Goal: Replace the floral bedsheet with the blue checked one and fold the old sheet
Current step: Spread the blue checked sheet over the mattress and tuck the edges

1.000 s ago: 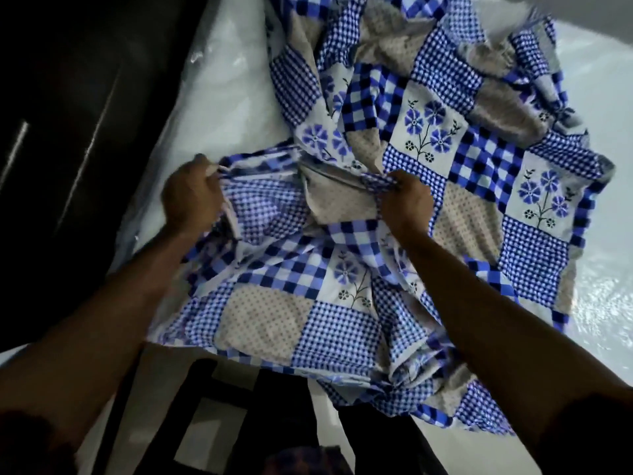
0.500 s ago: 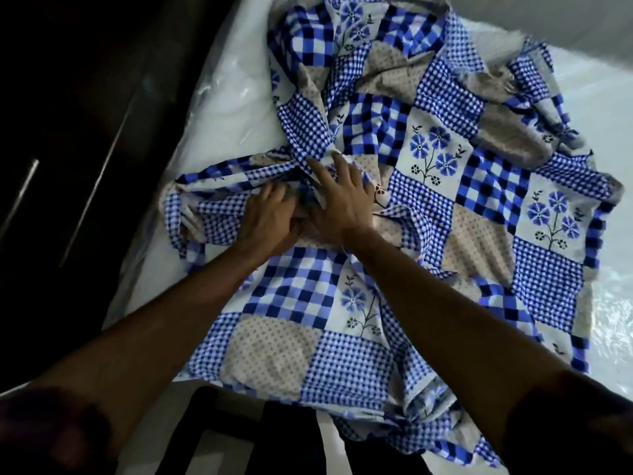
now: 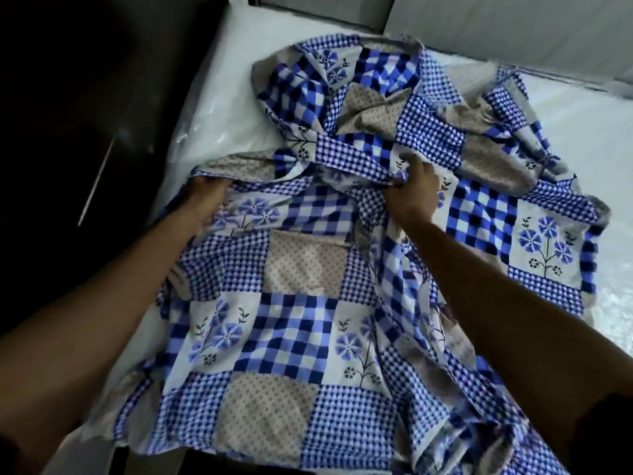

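Sheet (image 3: 298, 269) with blue checks, blue flowers and dotted tan squares lies crumpled over the white mattress (image 3: 219, 108). The part near you is spread fairly flat. The far part is piled up in loose folds.

Your left hand (image 3: 205, 192) is at the left edge of the sheet, close to the left side of the mattress. Its fingers are bent down and curled round the edge of the cloth. The fingertips go under a fold, so they are hidden. The cloth bunches up right beside your wrist.

Your right hand (image 3: 416, 190) is near the middle of the sheet, well apart from the left one. Its fingers (image 3: 416, 168) are closed tight on a thick bunch of small-check cloth. The bunch pokes out on the left of your fist, and folds run from it toward your left hand. More cloth lies under your palm and your forearm.

Both arms reach out over the near part of the sheet. The mattress has a shiny plastic cover, which shows at the far left and on the right. A dark cupboard (image 3: 68, 132) stands just beside the bed on the left. A pale wall (image 3: 513, 29) is at the far side.
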A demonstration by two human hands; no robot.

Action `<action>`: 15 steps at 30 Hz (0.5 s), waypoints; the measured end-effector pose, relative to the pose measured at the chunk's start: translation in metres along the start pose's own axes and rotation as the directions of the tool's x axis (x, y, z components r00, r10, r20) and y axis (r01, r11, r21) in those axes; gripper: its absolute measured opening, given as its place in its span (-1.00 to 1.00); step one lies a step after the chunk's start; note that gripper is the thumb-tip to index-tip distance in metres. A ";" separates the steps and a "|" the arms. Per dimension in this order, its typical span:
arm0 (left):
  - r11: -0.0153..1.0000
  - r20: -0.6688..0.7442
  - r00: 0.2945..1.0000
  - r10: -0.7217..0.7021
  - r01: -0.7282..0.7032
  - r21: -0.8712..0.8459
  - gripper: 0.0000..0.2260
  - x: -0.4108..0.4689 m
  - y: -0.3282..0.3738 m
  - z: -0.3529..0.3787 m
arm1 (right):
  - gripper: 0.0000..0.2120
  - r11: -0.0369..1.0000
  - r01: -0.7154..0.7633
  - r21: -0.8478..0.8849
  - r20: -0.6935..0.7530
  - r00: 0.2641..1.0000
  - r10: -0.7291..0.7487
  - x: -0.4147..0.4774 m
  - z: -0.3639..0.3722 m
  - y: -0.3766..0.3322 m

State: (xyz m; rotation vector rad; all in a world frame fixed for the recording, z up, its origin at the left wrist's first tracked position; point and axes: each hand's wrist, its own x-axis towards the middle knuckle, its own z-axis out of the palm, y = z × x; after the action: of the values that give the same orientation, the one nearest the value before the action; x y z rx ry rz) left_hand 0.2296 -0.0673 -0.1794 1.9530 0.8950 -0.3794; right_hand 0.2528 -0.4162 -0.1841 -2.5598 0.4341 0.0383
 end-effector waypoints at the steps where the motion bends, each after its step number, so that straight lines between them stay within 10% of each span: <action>1: 0.998 -0.020 0.999 0.032 -0.031 0.058 -0.74 -0.002 0.005 0.000 | -0.43 0.993 0.109 -0.041 0.035 0.994 -0.108 -0.003 0.004 -0.008; 4: 0.844 -0.041 0.899 0.436 -0.393 0.364 -0.74 -0.009 0.016 0.014 | -0.22 0.914 0.389 -0.115 0.157 0.916 -0.370 -0.008 0.020 -0.048; 8: 0.298 0.282 0.548 0.787 -0.739 0.604 -0.69 -0.006 0.042 0.053 | -0.14 0.811 0.528 -0.254 0.268 0.844 -0.465 0.008 0.046 -0.099; 15: 0.490 0.234 0.676 0.699 -0.691 0.532 -0.51 0.038 0.078 0.088 | -0.64 0.873 0.477 -0.098 0.213 0.867 -0.450 0.065 0.045 -0.121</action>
State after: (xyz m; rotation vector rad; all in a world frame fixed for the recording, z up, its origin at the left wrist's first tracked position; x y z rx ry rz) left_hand 0.3200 -0.1492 -0.2000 2.6984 -0.1372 -0.1465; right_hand 0.3546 -0.3150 -0.1683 -2.7061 -0.2763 0.1341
